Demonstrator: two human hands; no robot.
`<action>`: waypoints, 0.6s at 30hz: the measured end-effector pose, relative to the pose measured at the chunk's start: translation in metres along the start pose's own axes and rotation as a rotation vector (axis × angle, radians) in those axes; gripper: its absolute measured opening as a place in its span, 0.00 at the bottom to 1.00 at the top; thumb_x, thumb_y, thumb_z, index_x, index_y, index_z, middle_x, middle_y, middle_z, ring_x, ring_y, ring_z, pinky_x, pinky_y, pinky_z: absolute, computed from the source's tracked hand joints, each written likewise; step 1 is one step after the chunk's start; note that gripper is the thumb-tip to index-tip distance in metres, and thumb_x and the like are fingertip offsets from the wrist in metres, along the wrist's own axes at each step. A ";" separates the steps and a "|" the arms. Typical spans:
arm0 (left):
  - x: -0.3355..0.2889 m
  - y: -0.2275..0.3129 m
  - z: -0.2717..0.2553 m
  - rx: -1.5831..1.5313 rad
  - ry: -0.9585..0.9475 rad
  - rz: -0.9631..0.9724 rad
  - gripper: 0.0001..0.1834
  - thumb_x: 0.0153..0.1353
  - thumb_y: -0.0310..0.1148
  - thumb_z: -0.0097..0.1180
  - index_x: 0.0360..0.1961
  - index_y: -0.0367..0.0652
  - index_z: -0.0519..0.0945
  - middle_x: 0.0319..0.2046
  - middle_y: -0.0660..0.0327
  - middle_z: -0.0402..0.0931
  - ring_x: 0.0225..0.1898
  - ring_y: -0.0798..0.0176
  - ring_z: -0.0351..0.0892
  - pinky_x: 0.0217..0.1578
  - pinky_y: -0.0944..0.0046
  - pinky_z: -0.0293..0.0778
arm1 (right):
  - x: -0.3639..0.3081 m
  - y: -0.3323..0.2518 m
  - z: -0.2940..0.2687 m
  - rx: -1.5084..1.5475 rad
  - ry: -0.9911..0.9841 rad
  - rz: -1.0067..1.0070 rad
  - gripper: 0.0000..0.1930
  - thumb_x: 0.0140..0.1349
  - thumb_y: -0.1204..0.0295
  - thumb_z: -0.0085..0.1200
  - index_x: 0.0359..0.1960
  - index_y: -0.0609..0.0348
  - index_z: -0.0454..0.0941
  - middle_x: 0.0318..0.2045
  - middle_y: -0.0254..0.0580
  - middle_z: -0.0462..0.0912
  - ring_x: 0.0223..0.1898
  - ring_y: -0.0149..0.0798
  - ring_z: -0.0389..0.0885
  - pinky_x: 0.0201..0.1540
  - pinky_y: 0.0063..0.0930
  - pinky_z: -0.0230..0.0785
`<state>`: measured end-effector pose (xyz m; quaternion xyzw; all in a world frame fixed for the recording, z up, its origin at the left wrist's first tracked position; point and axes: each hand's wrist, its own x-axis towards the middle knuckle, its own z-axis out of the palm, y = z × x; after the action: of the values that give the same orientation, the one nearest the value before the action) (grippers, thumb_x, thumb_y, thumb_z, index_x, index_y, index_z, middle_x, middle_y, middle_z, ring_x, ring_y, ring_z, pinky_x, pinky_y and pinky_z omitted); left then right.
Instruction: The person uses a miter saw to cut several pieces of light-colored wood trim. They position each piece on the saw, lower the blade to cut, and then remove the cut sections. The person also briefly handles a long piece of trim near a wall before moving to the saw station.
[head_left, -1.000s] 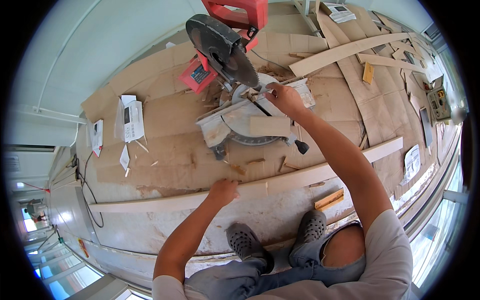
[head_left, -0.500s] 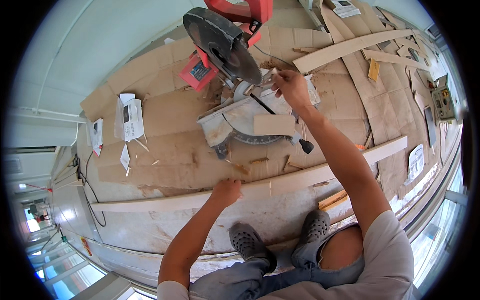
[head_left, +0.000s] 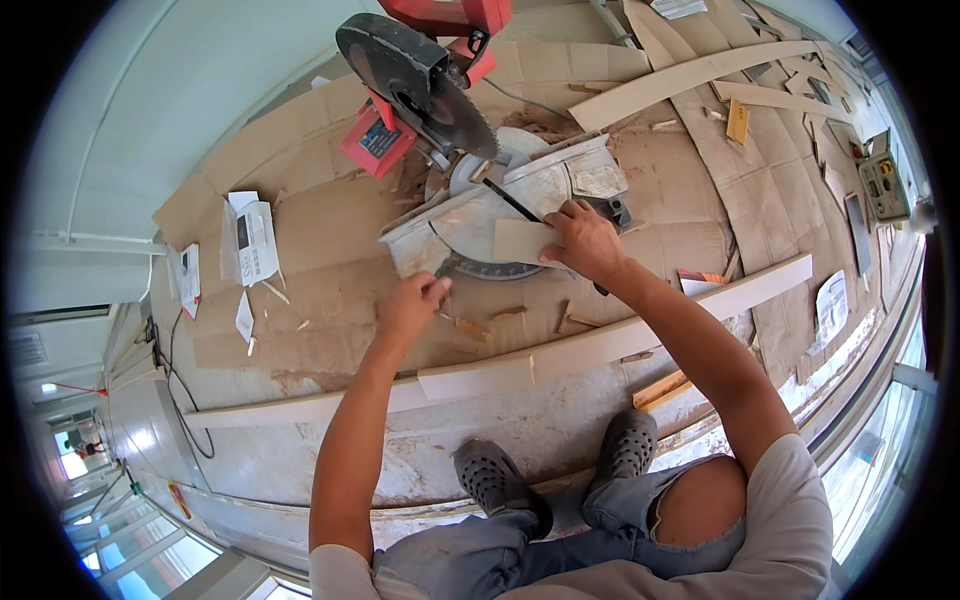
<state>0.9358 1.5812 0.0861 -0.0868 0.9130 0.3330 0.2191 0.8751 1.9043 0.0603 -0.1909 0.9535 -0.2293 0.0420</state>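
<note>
A red and black miter saw (head_left: 415, 90) stands on cardboard with its toothed blade raised. On its grey metal base (head_left: 415, 250) lies a small pale wood block (head_left: 522, 242), near the dark slot in the table. My right hand (head_left: 585, 240) grips the block's right end, thumb at the near edge and fingers over it. By the base's front left corner, my left hand (head_left: 410, 308) hovers with loosely bent fingers; nothing shows in it. Nearer to me, a long pale board (head_left: 690, 308) lies across the floor, with a shorter pale piece (head_left: 476, 379) along it.
Wood scraps (head_left: 470, 328) litter the cardboard (head_left: 320, 240). More boards (head_left: 690, 85) lie at the far right. A white package (head_left: 257, 243) and a dark cable (head_left: 172, 372) lie to the left. My shoes (head_left: 490, 475) are just behind the long board.
My right hand has come down from the saw's fence onto the small wood block. My left hand has left the long board and moved forward and left towards the saw base.
</note>
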 end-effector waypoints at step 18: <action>0.174 0.098 0.064 0.440 0.643 0.030 0.14 0.52 0.42 0.68 0.34 0.46 0.89 0.43 0.56 0.82 0.50 0.48 0.80 0.52 0.50 0.74 | -0.063 0.026 -0.027 0.623 -0.074 0.344 0.18 0.55 0.65 0.74 0.39 0.65 0.82 0.32 0.44 0.81 0.33 0.37 0.78 0.39 0.34 0.72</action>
<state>0.7734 1.6952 0.0188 -0.1243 0.9859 0.0881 -0.0696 0.9200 1.9616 0.0723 -0.0138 0.8538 -0.4916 0.1709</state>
